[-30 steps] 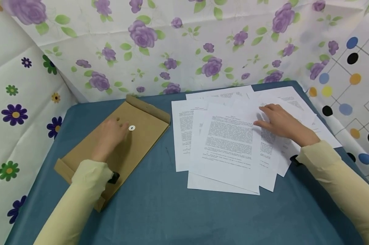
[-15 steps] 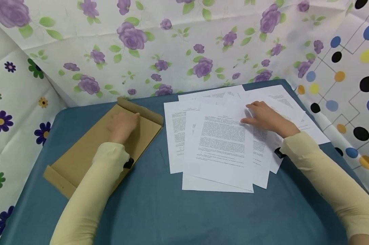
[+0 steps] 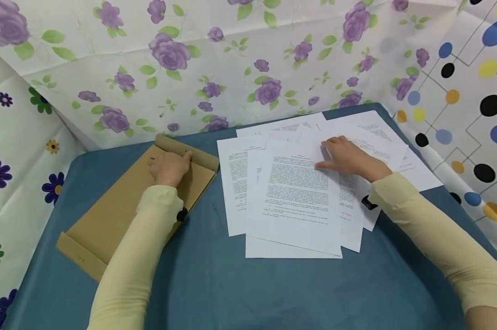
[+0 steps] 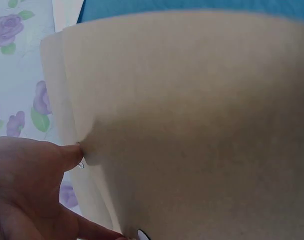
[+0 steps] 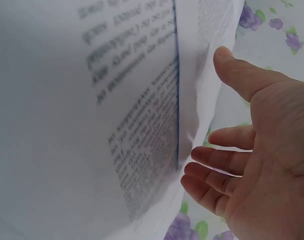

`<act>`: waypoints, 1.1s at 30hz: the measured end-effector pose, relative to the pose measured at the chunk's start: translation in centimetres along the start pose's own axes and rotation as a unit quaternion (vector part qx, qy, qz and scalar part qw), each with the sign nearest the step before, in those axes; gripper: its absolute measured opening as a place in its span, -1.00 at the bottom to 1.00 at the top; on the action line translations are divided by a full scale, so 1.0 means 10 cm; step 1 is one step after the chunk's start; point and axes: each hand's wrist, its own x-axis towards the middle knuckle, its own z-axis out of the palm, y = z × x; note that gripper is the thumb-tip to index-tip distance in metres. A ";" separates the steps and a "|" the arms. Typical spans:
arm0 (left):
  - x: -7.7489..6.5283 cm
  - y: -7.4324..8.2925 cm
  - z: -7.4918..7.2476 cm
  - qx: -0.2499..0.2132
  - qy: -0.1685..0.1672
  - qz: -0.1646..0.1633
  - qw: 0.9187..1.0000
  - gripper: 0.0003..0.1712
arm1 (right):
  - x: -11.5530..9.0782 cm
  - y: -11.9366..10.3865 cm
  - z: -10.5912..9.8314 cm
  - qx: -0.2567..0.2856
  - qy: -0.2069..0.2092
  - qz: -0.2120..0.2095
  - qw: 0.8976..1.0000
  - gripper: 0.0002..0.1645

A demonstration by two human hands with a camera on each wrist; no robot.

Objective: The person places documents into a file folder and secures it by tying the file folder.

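A brown paper envelope [image 3: 108,215] lies slanted on the left of the table, its end flap [image 3: 196,156] folded out at the far end. My left hand [image 3: 168,168] is over the envelope beside that flap. In the left wrist view the thumb tip touches the edge by the flap, and a finger reaches toward a small white disc [image 4: 143,235]. Printed sheets [image 3: 293,192] lie overlapping on the right. Over their far right part is my right hand [image 3: 347,156], thumb and fingers spread. The right wrist view shows its fingers curving slightly beside the paper, holding nothing.
Blue cloth covers the table [image 3: 215,293]. Behind it hangs a white sheet with purple flowers [image 3: 170,50], and a dotted sheet [image 3: 491,105] hangs at the right. Black bands [image 3: 368,202] show at both cuffs.
My left hand has moved up the envelope, from beside the white disc to the flap end. The right hand stays over the sheets. The head view has shifted slightly.
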 end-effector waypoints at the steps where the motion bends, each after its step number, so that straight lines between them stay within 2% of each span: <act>1: 0.00 -0.01 0.00 0.001 -0.003 -0.005 1.000 0.13 | 0.01 -0.01 0.00 -0.001 -0.004 0.004 1.000 0.09; 4: -0.01 -0.03 0.00 -0.006 -0.015 -0.022 1.000 0.20 | 0.02 -0.04 0.00 -0.006 -0.011 0.009 1.000 0.09; 7: -0.02 -0.06 -0.01 -0.031 -0.022 -0.036 0.999 0.26 | 0.03 -0.05 0.00 -0.012 -0.010 0.008 1.000 0.10; 9: -0.03 -0.07 -0.01 -0.052 -0.022 -0.043 0.997 0.30 | 0.03 -0.07 -0.01 -0.015 -0.009 0.007 1.000 0.10; 13: -0.03 -0.06 0.00 -0.064 -0.022 -0.051 0.996 0.34 | 0.05 -0.09 0.00 -0.014 -0.010 0.010 1.000 0.10; 20: 0.02 0.00 0.03 -0.076 -0.024 -0.080 0.994 0.29 | 0.07 -0.10 0.02 -0.014 -0.008 -0.006 1.000 0.05; 26: 0.03 0.00 0.00 -0.072 -0.029 -0.065 0.995 0.17 | 0.11 -0.12 -0.02 0.003 -0.027 -0.002 1.000 0.05; 33: 0.01 -0.03 -0.08 -0.084 -0.053 -0.040 0.994 0.11 | 0.19 -0.08 -0.07 -0.009 -0.037 -0.020 0.999 -0.04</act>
